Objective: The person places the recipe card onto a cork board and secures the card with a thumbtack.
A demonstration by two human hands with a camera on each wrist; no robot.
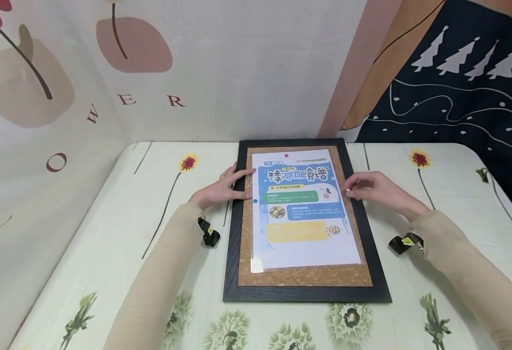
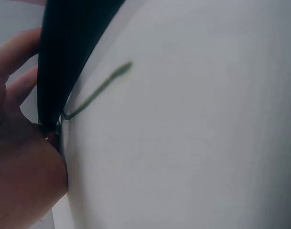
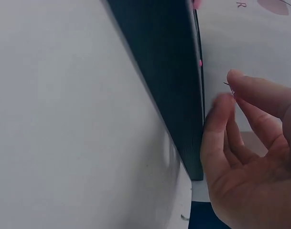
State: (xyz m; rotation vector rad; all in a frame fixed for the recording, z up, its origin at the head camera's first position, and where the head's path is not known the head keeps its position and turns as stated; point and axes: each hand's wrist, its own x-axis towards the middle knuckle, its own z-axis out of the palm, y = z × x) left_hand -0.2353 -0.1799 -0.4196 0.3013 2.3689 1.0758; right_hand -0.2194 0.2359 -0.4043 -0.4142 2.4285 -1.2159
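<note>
A printed sheet (image 1: 304, 255) with blue, green and yellow blocks lies on a black-framed cork board (image 1: 306, 279). A pink tack (image 1: 286, 155) sits at its top edge and a blue tack (image 1: 255, 201) at its left edge. My left hand (image 1: 216, 191) reaches over the frame's left side, thumb and index finger stretched to the sheet's left edge. Beside the sheet's right edge, my right hand (image 1: 373, 188) pinches a small pale pushpin between thumb and index finger. In the right wrist view the pushpin's thin point (image 3: 226, 84) sticks out from the fingertips.
The board rests on a table covered with a flower-print cloth (image 1: 107, 233). Behind it hangs a pale printed curtain (image 1: 247, 73), with a dark cloth of white trees (image 1: 466, 102) at the right.
</note>
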